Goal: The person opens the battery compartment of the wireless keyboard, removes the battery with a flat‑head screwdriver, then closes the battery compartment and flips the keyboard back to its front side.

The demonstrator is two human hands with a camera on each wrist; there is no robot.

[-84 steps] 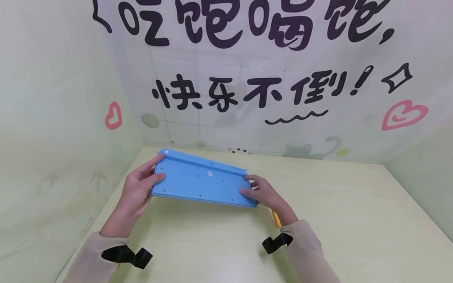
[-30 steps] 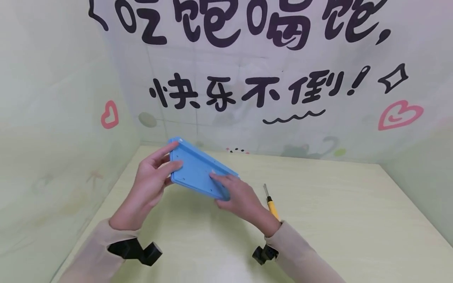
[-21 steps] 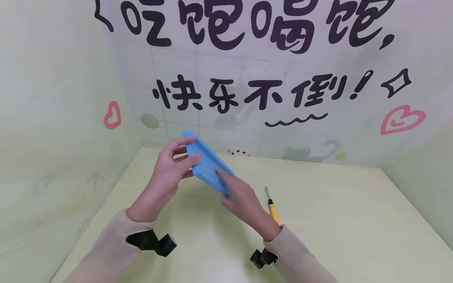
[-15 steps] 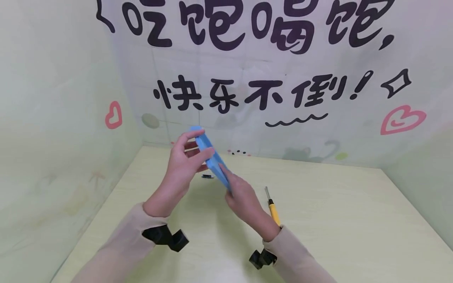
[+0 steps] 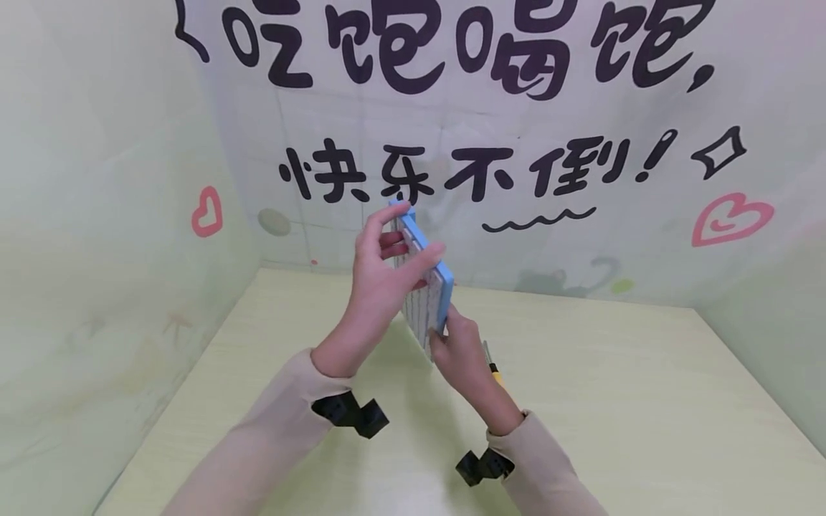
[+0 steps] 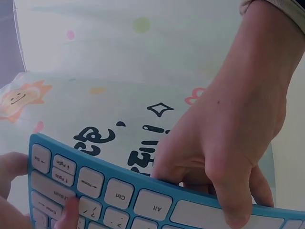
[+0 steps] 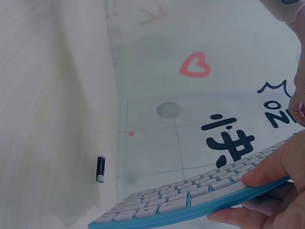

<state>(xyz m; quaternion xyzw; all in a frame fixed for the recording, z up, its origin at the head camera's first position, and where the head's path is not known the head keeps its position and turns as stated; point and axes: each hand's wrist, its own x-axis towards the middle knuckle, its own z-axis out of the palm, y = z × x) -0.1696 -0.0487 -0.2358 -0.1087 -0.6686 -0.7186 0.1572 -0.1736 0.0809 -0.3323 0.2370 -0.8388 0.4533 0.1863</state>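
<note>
A slim keyboard (image 5: 416,312) with a blue frame and white keys is held up above the table, turned steeply on edge. My left hand (image 5: 385,276) grips one end of it, thumb over the edge. Lower down, my right hand (image 5: 461,355) pinches the long edge, its thumb on the key side. The left wrist view shows the keys (image 6: 119,193) close up, with the right hand (image 6: 224,133) reaching over the rim by the space bar. In the right wrist view a dark battery (image 7: 100,169) lies on the table, apart from both hands.
A yellow-handled screwdriver (image 5: 495,371) lies on the pale table (image 5: 613,401), partly hidden behind the right forearm. Printed cloth walls (image 5: 413,107) close off the back and both sides. A small black camera sits on each wrist.
The keyboard has swung from its blue underside facing me to show its keys. My left hand has moved right and up. The right hand has shifted from the far end to the long edge.
</note>
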